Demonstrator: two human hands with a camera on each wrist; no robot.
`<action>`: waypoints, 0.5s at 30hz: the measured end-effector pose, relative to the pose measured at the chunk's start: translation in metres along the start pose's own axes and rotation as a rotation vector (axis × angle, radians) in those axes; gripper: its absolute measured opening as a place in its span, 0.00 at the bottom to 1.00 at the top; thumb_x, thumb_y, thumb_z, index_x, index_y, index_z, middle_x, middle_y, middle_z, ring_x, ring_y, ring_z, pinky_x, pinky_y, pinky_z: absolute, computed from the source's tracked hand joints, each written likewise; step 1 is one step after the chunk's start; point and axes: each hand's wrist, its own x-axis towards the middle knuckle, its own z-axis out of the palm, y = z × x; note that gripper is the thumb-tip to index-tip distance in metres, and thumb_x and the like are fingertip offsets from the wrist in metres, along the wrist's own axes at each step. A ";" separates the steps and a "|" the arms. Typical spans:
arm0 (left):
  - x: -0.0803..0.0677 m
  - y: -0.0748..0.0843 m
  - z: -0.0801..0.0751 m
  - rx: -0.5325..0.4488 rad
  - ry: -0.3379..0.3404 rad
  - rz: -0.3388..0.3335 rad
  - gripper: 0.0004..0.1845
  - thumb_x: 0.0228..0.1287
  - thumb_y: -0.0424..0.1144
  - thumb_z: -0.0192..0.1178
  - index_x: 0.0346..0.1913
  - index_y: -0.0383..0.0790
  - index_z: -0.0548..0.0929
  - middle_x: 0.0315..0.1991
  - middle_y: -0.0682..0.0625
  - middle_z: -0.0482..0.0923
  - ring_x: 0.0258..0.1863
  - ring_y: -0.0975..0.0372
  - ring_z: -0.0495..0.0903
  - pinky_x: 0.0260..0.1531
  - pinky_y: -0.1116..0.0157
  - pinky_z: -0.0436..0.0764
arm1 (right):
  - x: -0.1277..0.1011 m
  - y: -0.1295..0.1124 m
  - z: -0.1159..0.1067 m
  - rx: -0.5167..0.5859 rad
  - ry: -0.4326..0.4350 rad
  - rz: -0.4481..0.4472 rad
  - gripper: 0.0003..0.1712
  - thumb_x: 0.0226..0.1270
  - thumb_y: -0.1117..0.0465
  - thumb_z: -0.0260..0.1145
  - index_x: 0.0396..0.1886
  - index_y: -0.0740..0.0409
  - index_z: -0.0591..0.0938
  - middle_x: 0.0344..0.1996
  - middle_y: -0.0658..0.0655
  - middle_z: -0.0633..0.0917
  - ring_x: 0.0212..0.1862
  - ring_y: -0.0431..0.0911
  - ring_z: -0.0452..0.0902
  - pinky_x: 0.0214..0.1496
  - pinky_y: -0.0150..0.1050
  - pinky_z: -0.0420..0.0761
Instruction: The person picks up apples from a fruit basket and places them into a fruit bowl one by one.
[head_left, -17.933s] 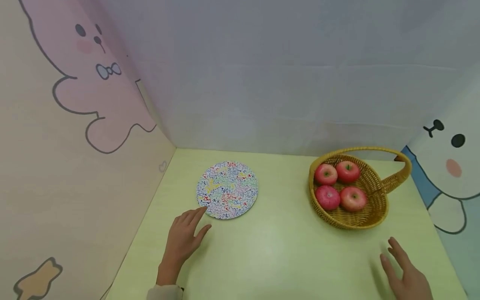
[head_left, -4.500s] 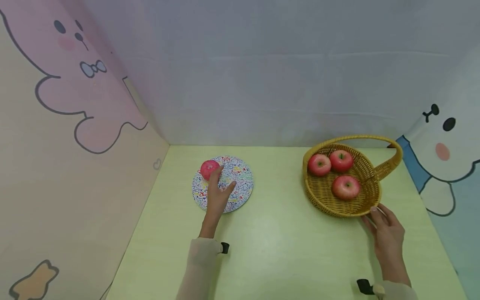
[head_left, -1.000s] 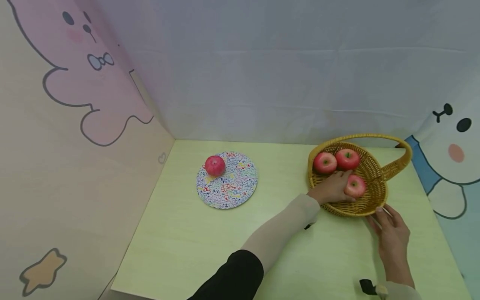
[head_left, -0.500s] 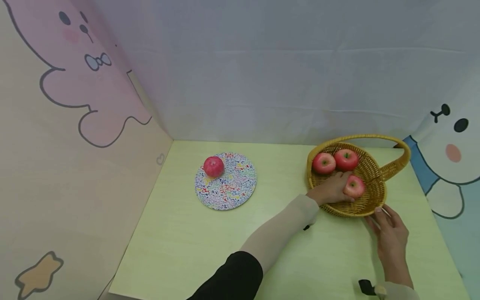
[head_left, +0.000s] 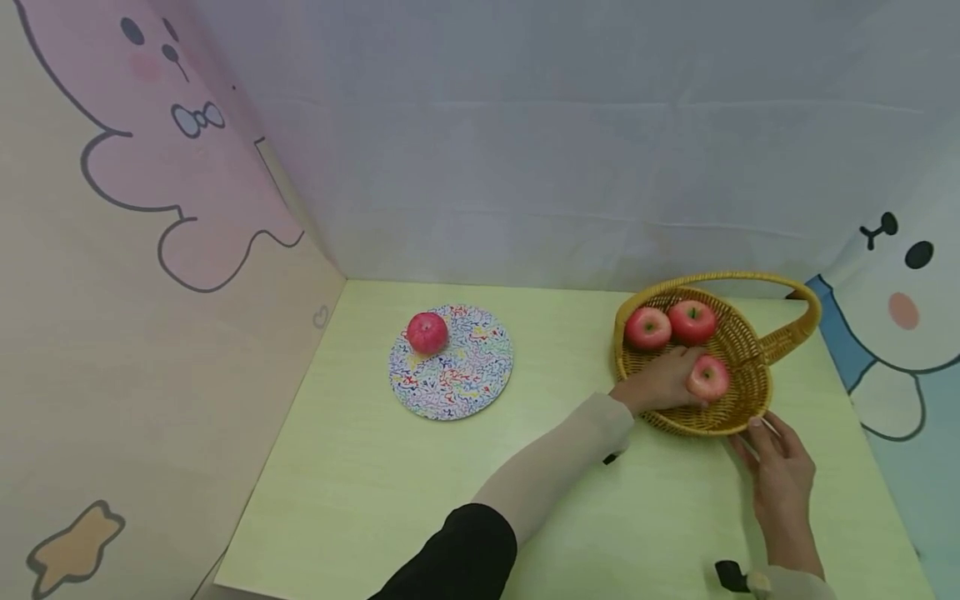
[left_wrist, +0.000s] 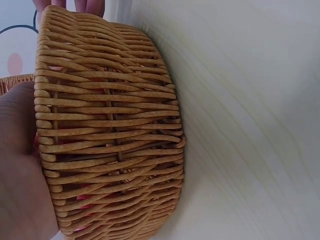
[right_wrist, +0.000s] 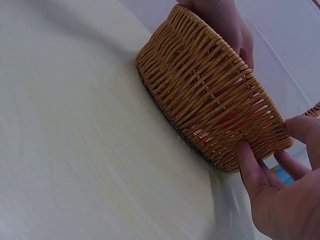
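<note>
At the right, my left hand (head_left: 663, 382) reaches over the near side of the wicker basket (head_left: 750, 392) and grips a pinkish apple (head_left: 708, 378), thumb on the near side. In the left wrist view the basket's woven wall hides most of that grip. My right hand (head_left: 783, 479) holds the basket's near right rim; in the right wrist view its thumb lies at the rim and its fingers press the outer wall. Two more apples, a paler one (head_left: 648, 328) and a redder one (head_left: 692, 322), lie at the back of the basket. A darker pink apple (head_left: 427, 333) sits on the round speckled plate (head_left: 465, 392).
Everything stands on a pale yellow-green table (head_left: 360, 492). The basket's arched handle (head_left: 787, 346) leans toward the back right. A pale curtain-like backdrop (head_left: 480, 167) rises behind, with cartoon-printed panels on both sides.
Earlier every apple was in the basket; one then went to the plate by my left hand. That hand has since moved right into the basket and gripped another. My right hand came to the rim.
</note>
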 end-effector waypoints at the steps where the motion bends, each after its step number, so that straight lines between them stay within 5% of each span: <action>1: -0.001 0.000 -0.001 -0.008 0.005 -0.004 0.48 0.65 0.60 0.70 0.80 0.50 0.58 0.72 0.61 0.69 0.70 0.71 0.68 0.67 0.79 0.67 | 0.000 0.000 0.000 0.002 -0.003 0.000 0.37 0.68 0.59 0.73 0.76 0.52 0.73 0.45 0.41 0.88 0.44 0.33 0.88 0.38 0.29 0.89; 15: -0.032 0.005 -0.018 -0.141 0.056 0.061 0.50 0.63 0.59 0.72 0.82 0.57 0.57 0.76 0.63 0.65 0.74 0.75 0.63 0.70 0.79 0.64 | 0.000 0.000 0.001 0.020 -0.002 -0.015 0.36 0.69 0.59 0.72 0.75 0.53 0.73 0.46 0.42 0.88 0.45 0.34 0.88 0.39 0.29 0.89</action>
